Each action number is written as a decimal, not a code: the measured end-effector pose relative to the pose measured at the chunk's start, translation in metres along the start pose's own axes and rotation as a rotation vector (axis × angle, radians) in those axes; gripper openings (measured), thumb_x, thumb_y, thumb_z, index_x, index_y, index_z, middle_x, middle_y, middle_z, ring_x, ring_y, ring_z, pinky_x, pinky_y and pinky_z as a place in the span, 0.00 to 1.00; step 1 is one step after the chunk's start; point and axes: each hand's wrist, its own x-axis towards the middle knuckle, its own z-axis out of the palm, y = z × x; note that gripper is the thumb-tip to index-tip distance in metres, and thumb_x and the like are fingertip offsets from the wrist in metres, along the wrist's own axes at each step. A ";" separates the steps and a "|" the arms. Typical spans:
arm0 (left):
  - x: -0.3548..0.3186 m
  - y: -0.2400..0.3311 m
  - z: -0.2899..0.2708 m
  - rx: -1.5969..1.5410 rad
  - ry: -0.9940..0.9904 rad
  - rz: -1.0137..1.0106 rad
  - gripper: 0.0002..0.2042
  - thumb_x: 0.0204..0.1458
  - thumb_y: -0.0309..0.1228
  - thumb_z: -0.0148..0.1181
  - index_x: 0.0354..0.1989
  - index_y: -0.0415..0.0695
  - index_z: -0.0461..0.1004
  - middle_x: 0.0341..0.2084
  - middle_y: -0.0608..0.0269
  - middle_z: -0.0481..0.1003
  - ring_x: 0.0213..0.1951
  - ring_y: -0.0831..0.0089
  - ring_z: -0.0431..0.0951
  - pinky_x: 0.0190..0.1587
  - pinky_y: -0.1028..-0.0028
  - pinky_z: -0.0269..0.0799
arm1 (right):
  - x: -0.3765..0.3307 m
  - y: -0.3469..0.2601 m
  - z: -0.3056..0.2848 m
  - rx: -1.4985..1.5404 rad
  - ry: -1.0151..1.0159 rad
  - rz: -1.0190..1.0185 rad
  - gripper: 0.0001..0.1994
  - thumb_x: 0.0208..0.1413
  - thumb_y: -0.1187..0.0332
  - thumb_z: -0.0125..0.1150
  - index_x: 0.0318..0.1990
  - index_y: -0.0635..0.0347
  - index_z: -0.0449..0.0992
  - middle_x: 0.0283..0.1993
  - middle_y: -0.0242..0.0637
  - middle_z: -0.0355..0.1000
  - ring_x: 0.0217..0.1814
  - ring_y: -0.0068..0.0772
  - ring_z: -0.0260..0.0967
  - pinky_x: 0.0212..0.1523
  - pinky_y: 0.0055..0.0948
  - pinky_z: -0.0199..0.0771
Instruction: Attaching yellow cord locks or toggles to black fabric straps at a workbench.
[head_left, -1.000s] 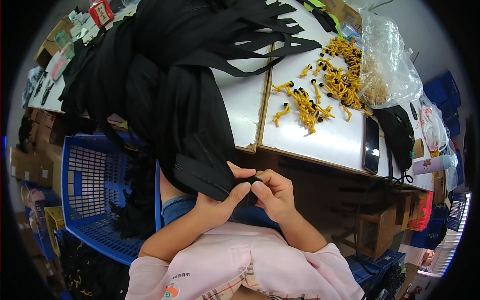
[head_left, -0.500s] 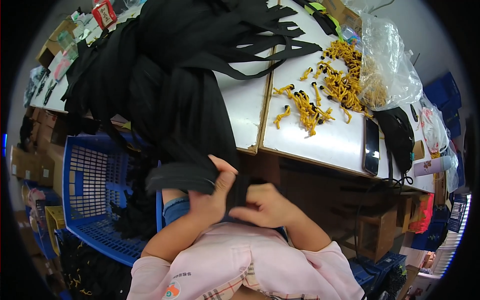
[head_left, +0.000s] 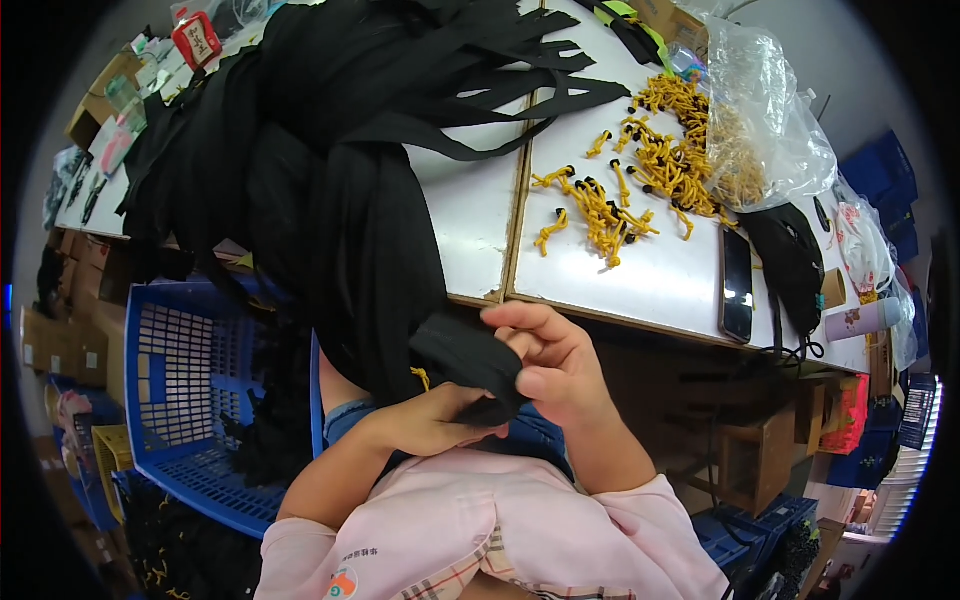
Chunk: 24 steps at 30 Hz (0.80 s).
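A long black fabric strip, looking like a zipper strip (head_left: 465, 350), is folded over in front of my lap. My left hand (head_left: 440, 418) is closed around its lower part, with the fingers partly hidden beneath it. The bent fingers and thumb of my right hand (head_left: 555, 365) grip the strip's right edge. A small yellow cord (head_left: 421, 378) shows beside the strip, just above my left hand. A large heap of black strips (head_left: 330, 90) covers the left of the table and hangs over its front edge.
Yellow knotted cords with black ends (head_left: 660, 160) lie piled on the white table (head_left: 600, 285). Right of them are a clear plastic bag (head_left: 765, 110), a phone (head_left: 736, 285), a black pouch (head_left: 785, 260) and a lilac cup (head_left: 860, 320). A blue basket (head_left: 205, 490) stands at left.
The strip has come down and right, folding over between my hands. My left hand has turned and lowered; my right hand has risen and now grips the strip. The yellow cord has come into view.
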 end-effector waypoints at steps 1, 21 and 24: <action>0.000 -0.004 0.000 0.048 -0.011 0.108 0.11 0.47 0.31 0.52 0.36 0.36 0.68 0.29 0.61 0.71 0.32 0.74 0.69 0.36 0.76 0.65 | -0.001 -0.004 0.003 0.002 -0.001 0.004 0.20 0.44 0.76 0.55 0.47 0.71 0.62 0.32 0.36 0.68 0.29 0.21 0.67 0.32 0.18 0.66; 0.008 0.008 0.011 -0.282 0.624 0.231 0.09 0.48 0.32 0.53 0.31 0.40 0.63 0.18 0.68 0.66 0.18 0.85 0.65 0.20 0.84 0.63 | -0.012 0.015 0.001 -0.507 0.392 -0.056 0.03 0.47 0.77 0.54 0.29 0.68 0.70 0.25 0.31 0.65 0.19 0.15 0.61 0.18 0.13 0.62; 0.008 0.006 0.016 -0.334 0.763 0.335 0.10 0.47 0.29 0.55 0.34 0.39 0.64 0.19 0.67 0.67 0.18 0.83 0.65 0.19 0.83 0.64 | -0.010 0.019 0.000 -0.940 0.249 -0.196 0.03 0.48 0.77 0.51 0.28 0.69 0.70 0.19 0.31 0.64 0.16 0.15 0.61 0.14 0.14 0.60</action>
